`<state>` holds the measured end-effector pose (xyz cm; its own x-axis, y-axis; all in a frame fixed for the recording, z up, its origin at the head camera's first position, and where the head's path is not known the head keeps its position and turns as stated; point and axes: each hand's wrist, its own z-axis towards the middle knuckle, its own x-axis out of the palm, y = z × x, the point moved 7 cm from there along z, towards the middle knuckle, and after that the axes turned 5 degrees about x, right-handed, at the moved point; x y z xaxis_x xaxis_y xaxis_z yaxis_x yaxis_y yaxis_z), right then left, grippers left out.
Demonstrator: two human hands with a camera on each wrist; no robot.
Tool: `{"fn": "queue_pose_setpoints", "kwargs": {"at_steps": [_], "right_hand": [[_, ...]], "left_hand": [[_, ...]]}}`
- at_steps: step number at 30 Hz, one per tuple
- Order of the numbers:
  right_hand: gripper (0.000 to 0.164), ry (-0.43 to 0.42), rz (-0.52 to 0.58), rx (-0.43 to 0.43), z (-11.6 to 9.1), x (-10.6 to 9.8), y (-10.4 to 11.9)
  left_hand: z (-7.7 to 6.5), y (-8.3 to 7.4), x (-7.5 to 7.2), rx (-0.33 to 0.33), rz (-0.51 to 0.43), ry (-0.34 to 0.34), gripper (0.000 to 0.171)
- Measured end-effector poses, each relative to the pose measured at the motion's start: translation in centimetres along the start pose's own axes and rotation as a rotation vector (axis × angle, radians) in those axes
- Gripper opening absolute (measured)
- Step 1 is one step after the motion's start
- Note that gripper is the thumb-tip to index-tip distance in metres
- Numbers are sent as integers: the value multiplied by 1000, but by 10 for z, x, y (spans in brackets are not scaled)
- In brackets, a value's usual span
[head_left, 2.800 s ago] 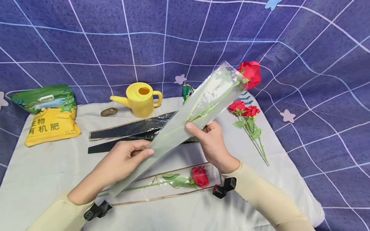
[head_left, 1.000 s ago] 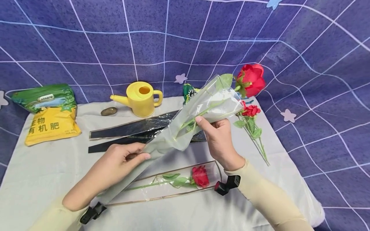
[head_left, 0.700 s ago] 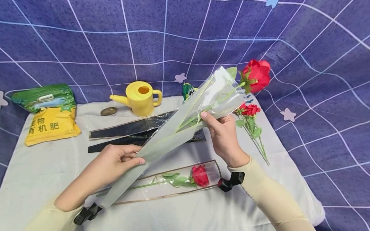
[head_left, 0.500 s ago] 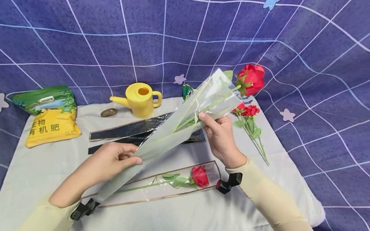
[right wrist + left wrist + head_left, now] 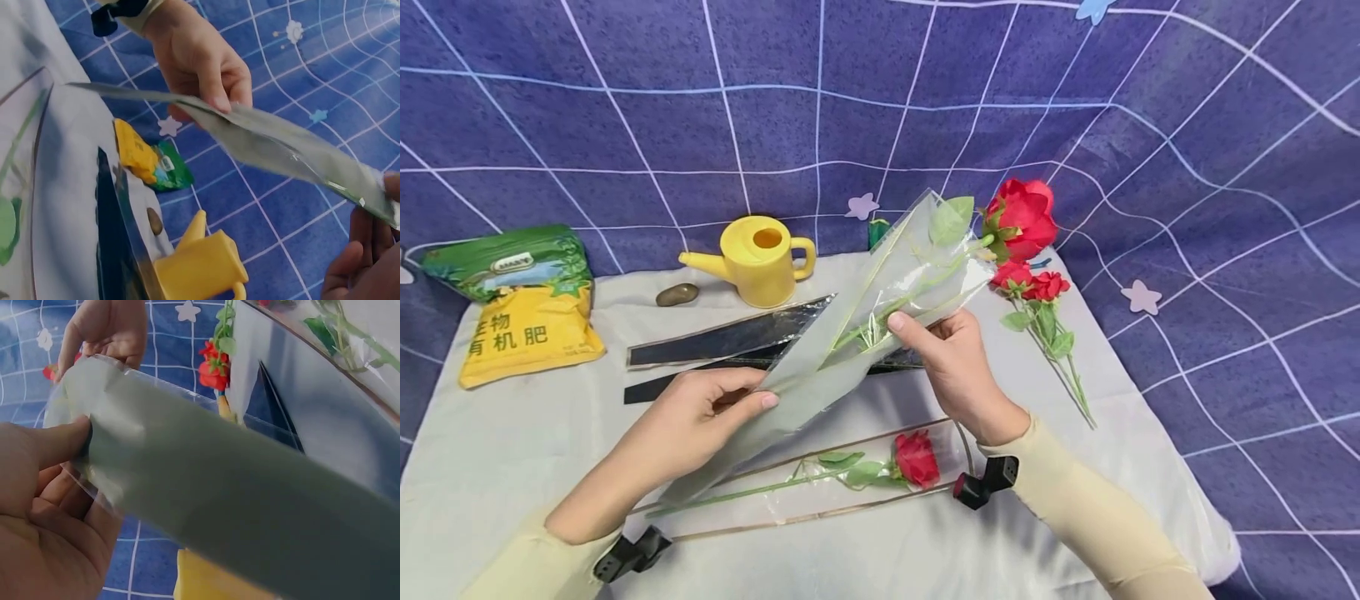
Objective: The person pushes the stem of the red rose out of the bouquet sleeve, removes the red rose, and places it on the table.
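In the head view, a single red rose (image 5: 1026,218) stands in a translucent whitish flower sleeve (image 5: 805,367), its bloom outside the upper mouth. A green leaf (image 5: 951,220) shows at that mouth, the stem through the film. My left hand (image 5: 703,417) pinches the sleeve's lower part between thumb and fingers. My right hand (image 5: 958,375) grips it higher up, thumb on the front and fingers behind. The left wrist view shows my thumb pressed on the film (image 5: 187,462). In the right wrist view, the sleeve (image 5: 269,144) appears nearly edge-on between both hands.
Another wrapped red rose (image 5: 917,458) lies below the hands. Dark flower sleeves (image 5: 722,335) lie behind them. A yellow watering can (image 5: 763,262), brown stone (image 5: 677,294) and fertilizer bag (image 5: 531,329) stand farther back. Smaller red roses (image 5: 1045,287) lie at right.
In the last half second, the rose and the sleeve's upper end move left and slightly down, and my right hand shifts left. More leaf shows at the mouth. Both hands keep their hold.
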<state>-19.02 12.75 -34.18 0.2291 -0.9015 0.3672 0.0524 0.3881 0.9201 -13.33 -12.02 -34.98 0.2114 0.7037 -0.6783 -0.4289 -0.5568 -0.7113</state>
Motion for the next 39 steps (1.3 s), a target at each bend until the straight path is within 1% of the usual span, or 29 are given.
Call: {"fn": "queue_pose_setpoints", "kwargs": {"at_steps": [3, 6, 9, 12, 14, 16, 19, 22, 25, 29, 32, 36, 39], "right_hand": [[30, 6, 92, 30, 2, -9, -1], [31, -45, 192, 46, 3, -23, -1], [23, -122, 272, 25, 3, -38, 1], [16, -195, 319, -1, 2, -48, 4], [15, -194, 342, 4, 2, -50, 5], [21, -162, 335, 27, 3, -48, 6], [31, -105, 346, 86, 5, -42, 6], [34, -96, 386, 138, 7, -40, 3], [35, -109, 425, 161, 8, -42, 1], [34, -116, 432, 160, 8, -43, 0], [30, -118, 449, 179, 8, -41, -1], [22, -125, 486, 244, 8, -40, -7], [19, -147, 508, 297, 8, -41, -12]], "left_hand": [[-6, 5, -6, -8, 36, -33, 11], [-11, 11, -9, -1, 60, -57, 14], [-15, 18, -13, 10, 87, -92, 15], [-19, 24, -18, 22, 114, -125, 17], [-20, 28, -20, 23, 122, -137, 18], [-21, 31, -21, 28, 126, -143, 19], [-22, 34, -20, 42, 121, -152, 18], [-22, 33, -19, 79, 117, -165, 18], [-22, 30, -19, 122, 127, -166, 20], [-21, 25, -20, 186, 182, -160, 25], [-22, 22, -20, 249, 221, -154, 31], [-22, 16, -20, 332, 294, -140, 39], [-23, 13, -20, 376, 356, -131, 40]]}}
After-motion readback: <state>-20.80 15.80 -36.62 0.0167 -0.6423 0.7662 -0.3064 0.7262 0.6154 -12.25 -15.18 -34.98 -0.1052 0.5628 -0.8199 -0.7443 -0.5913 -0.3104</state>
